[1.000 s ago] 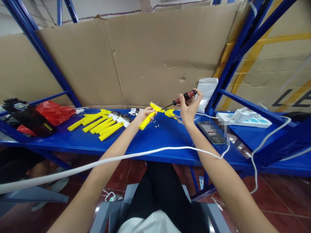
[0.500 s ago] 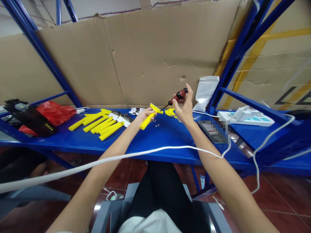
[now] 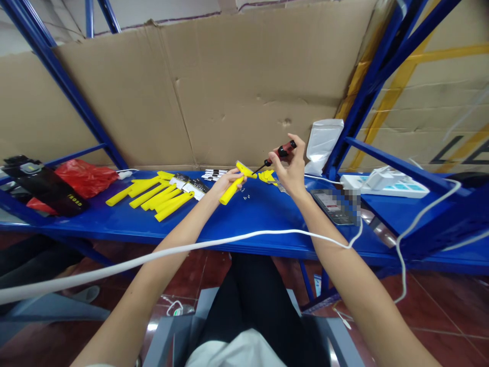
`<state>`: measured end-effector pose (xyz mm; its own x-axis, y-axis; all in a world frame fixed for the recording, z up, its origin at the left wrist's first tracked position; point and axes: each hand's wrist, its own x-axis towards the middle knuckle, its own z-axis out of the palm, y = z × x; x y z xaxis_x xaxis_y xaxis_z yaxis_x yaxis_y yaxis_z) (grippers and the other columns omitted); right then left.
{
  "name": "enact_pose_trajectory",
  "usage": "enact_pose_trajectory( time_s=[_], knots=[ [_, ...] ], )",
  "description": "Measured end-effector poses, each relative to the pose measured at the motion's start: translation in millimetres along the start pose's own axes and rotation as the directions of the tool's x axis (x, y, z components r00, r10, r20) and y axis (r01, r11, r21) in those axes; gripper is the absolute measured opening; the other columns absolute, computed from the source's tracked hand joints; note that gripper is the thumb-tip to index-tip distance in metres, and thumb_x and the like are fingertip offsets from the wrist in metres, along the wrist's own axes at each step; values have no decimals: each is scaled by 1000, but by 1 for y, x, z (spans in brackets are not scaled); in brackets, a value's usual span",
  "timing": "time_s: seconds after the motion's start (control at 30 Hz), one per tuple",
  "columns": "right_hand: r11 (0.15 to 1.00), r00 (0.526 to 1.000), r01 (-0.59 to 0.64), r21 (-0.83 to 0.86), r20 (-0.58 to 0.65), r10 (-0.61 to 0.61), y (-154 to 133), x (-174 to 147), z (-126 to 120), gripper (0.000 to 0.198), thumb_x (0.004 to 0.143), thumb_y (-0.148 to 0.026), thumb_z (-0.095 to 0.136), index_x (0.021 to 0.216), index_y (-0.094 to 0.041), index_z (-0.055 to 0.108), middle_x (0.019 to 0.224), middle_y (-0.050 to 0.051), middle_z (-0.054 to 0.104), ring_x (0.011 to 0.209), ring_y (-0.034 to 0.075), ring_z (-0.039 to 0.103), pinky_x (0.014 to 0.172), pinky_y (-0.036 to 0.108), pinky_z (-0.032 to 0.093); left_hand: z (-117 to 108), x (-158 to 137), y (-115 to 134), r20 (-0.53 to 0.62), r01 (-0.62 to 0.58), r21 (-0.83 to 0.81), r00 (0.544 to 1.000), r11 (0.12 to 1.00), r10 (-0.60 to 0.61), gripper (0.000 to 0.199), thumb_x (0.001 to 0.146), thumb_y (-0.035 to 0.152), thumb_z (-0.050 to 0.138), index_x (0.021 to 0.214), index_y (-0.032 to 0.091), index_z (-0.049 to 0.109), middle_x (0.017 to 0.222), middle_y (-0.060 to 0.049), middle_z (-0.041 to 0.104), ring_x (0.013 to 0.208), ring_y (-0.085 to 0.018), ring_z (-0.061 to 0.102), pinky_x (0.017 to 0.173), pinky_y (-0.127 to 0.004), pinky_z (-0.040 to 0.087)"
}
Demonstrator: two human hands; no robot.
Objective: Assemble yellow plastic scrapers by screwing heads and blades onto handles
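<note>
Yellow T-shaped tool (image 3: 229, 192): dead centre of the frame, held up over the blue worktop (image 3: 248, 221)
Left hand (image 3: 229, 179): clamped round it just below the head
Right hand (image 3: 292, 171): well apart from the left, fingers wrapped on a red-and-black screwdriver (image 3: 281, 151)
Screwdriver tip: right up at the tool's head, can't tell if it's actually touching
Tiny bits (image 3: 246, 196): scattered just below centre
Yellow handles (image 3: 153, 196): bunched left of centre
Phone (image 3: 330, 206): right of centre, partly pixelated
</note>
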<state>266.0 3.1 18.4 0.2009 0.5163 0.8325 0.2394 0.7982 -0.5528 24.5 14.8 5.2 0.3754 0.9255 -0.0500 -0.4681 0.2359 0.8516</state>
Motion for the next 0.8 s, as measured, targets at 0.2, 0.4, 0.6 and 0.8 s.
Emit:
enact_pose_trajectory(
  time_s=[0.2,0.4,0.6,0.8],
  knots=[
    [996,995,-59,73,88,52,0,0,2,98,91,-80,78,167,-36,35,144,14,70,123,33,79,107,61,68,-2,-3,2,34,17,24,999,1000,-17,34,91,0,72,121,16,67,92,-8,73,63,-10,67,47,-15,43],
    [1000,1000,-10,-16,-19,10,-9,5,-9,85,92,-72,84,157,-34,44,130,11,72,116,32,79,108,64,67,17,-11,3,0,39,-75,999,996,-39,46,91,-3,67,131,18,64,106,-9,76,75,-13,75,46,-13,44],
    [994,974,-58,95,223,36,-23,41,-34,90,83,-65,96,157,-39,51,146,11,69,131,35,74,105,61,71,35,-35,-9,3,40,-197,999,980,-41,45,95,-2,68,132,22,62,110,-9,73,78,-10,75,50,-10,48],
    [999,948,20,-36,318,-8,-53,63,-56,84,79,-58,103,148,-32,62,132,11,73,120,34,80,96,51,76,54,-76,-55,-4,36,-437,999,899,-42,39,102,5,68,133,29,63,136,-13,72,104,-16,79,57,-12,54]
  ],
)
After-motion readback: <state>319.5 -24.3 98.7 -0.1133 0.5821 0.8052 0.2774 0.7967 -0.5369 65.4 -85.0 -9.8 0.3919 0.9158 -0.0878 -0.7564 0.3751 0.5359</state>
